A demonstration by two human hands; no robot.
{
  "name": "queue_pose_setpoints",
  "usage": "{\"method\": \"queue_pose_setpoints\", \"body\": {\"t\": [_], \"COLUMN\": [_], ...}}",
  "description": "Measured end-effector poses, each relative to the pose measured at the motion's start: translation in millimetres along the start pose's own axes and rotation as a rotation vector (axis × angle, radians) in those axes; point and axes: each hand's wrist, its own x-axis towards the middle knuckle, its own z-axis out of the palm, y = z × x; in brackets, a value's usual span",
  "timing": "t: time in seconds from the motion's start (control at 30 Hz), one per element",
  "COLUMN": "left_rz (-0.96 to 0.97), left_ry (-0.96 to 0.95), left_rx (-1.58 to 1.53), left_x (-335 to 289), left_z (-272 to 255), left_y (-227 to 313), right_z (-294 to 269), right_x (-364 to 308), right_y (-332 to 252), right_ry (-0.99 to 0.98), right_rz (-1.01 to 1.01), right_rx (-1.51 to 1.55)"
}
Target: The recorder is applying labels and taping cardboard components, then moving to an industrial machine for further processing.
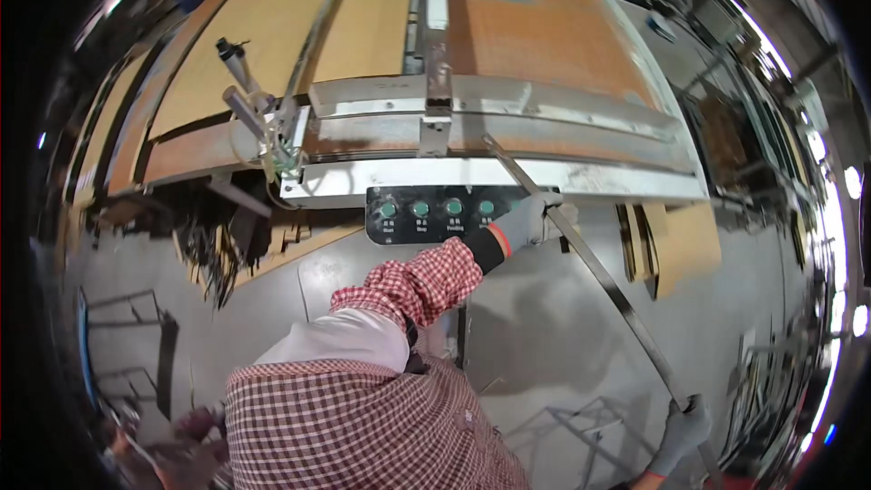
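A long, narrow metal bar (626, 308) slants from the machine's front edge down to the lower right. Around its upper part my left hand (533, 220), in a grey glove, is closed, just right of a black control panel (437, 229) with several green buttons. Lower down, my right hand (682, 436), also gloved in grey, grips the same bar near the bottom edge of the view. The bar's upper tip lies over the white front rail (381, 177) of the machine.
Brown and tan boards (535, 27) cover the large machine bed, with a metal beam (435, 45) across it. A clamp-like fitting with hoses (272, 132) stands at its left front. Tan panels (685, 249) lean at right. Thin strips (218, 263) hang at left, and a metal frame (590, 436) stands below.
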Motion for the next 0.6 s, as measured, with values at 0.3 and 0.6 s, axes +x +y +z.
{"method": "queue_pose_setpoints", "body": {"t": [0.3, 0.6], "left_rz": [0.156, 0.382], "left_ry": [0.020, 0.205], "left_rx": [0.077, 0.249], "left_x": [56, 60], "left_z": [-15, 43], "left_y": [56, -5], "right_z": [159, 378], "right_x": [316, 465], "right_y": [-75, -234], "right_ry": [-0.296, -0.268], "right_rz": [-0.388, -0.887], "right_rx": [0.351, 0.539]}}
